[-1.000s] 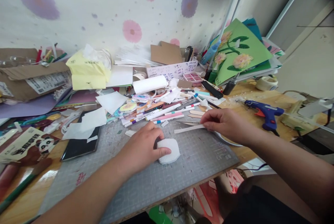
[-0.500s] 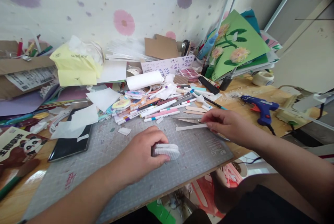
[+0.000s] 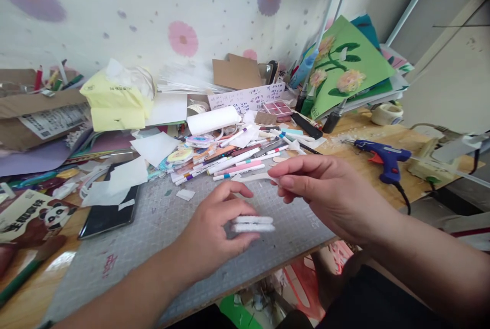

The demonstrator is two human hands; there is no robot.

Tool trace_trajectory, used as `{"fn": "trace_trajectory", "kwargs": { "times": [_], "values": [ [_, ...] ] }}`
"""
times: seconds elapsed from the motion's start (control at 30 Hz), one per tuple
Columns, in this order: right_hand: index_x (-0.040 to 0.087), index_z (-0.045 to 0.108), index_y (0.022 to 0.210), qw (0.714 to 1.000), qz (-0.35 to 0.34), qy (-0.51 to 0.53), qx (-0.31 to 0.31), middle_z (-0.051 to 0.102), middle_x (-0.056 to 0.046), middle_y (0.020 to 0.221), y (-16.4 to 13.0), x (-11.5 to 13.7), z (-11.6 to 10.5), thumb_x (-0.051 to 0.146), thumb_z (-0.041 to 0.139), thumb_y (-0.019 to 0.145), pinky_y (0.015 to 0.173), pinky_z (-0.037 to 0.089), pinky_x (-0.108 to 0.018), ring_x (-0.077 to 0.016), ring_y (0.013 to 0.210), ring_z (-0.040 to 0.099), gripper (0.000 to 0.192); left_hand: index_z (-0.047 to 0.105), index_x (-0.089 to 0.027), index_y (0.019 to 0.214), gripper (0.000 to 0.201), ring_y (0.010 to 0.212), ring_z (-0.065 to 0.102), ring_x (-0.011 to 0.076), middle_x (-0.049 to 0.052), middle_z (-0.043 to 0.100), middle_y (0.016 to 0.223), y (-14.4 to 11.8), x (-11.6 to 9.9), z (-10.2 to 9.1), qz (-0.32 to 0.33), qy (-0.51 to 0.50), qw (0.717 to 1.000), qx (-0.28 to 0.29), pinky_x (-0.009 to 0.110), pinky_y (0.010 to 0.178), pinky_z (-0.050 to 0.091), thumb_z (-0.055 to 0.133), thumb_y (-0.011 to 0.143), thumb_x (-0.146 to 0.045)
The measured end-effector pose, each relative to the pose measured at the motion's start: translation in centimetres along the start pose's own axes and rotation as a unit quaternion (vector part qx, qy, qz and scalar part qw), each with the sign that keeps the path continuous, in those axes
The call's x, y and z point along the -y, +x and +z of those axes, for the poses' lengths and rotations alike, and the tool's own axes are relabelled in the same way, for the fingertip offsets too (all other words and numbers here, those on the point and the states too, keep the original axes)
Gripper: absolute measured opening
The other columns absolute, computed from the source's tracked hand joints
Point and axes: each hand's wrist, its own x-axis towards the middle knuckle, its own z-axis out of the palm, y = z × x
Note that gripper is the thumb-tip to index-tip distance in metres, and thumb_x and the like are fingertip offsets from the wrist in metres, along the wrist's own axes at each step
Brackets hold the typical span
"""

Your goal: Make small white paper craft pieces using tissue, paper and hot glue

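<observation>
My left hand (image 3: pixel 218 221) grips a small stack of two white, fuzzy-edged pads (image 3: pixel 252 224) between thumb and fingers, with the index finger lifted off them. Pinched between the thumb and fingers of my right hand (image 3: pixel 306 186) is a narrow white paper strip (image 3: pixel 254 178), its free end reaching left above the pads. Both hands are over the grey cutting mat (image 3: pixel 164 247). A small white paper scrap (image 3: pixel 186 194) lies on the mat to the left of the hands.
Behind the hands lie several markers (image 3: pixel 237 165) and a white paper roll (image 3: pixel 213 120). A blue glue gun (image 3: pixel 383 155) rests at the right. At the left are a black tablet-like slab (image 3: pixel 109 216), a yellow tissue pack (image 3: pixel 118 101) and a panda-printed packet (image 3: pixel 34 216).
My right hand has lifted the paper strip off the mat and brought it left, close to my left hand. The pads have tilted edge-on, and my left index finger has risen.
</observation>
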Motion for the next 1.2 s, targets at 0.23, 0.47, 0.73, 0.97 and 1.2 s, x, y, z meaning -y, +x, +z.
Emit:
{"fn": "trace_trajectory", "kwargs": {
  "times": [0.23,0.47,0.73,0.97,1.2],
  "values": [
    [0.02,0.075,0.071,0.997,0.048,0.054,-0.012,0.066,0.001,0.061,0.3,-0.4,1.3,0.017,0.072,0.067,0.052,0.043,-0.017,-0.0059,0.053,0.054,0.007,0.066,-0.024,0.095,0.026,0.08,0.053,0.0142,0.009,0.033,0.132,-0.9,0.6,-0.5,0.103,0.087,0.978,-0.157,0.032,0.072,0.049,0.063,0.073,-0.011],
    [0.019,0.073,0.073,0.997,0.041,0.063,0.035,0.064,0.002,0.059,-0.1,-1.0,1.7,0.017,0.075,0.066,0.053,0.043,-0.017,-0.0058,0.054,0.053,0.007,0.066,-0.018,0.096,0.027,0.093,0.06,0.021,0.009,0.063,0.109,-0.4,0.8,-0.9,0.14,0.119,0.977,-0.11,0.033,0.082,0.049,0.065,0.071,-0.009],
    [0.02,0.069,0.079,0.996,0.019,-0.076,0.037,0.064,0.003,0.065,0.1,-1.5,1.3,0.026,0.072,0.069,0.055,0.044,-0.02,-0.0079,0.057,0.055,0.012,0.068,-0.014,0.088,0.017,0.084,0.064,0.0174,0.007,0.069,0.091,-0.1,1.1,-0.9,0.134,0.122,0.968,-0.171,0.028,0.075,0.051,0.069,0.071,-0.011],
    [0.021,0.069,0.086,0.771,-0.053,-0.634,0.013,0.069,-0.007,0.081,-1.5,0.9,-8.4,0.035,0.055,0.081,0.065,0.042,-0.033,-0.0217,0.072,0.061,0.02,0.066,-0.016,0.088,0.015,0.086,0.065,0.0174,0.006,0.069,0.092,-0.1,1.8,-1.2,0.137,0.163,0.956,-0.204,0.027,0.078,0.051,0.069,0.073,-0.018],
    [0.022,0.064,0.052,0.716,0.129,-0.672,-0.139,0.063,-0.007,0.053,-5.1,1.8,-20.6,0.046,0.057,0.077,0.052,0.031,-0.031,-0.0198,0.05,0.054,0.036,0.064,-0.025,0.093,0.02,0.089,0.065,0.02,0.002,0.068,0.098,-0.4,2.8,-1.0,0.131,0.198,0.943,-0.231,0.03,0.084,0.05,0.068,0.074,-0.025]
  ]
}}
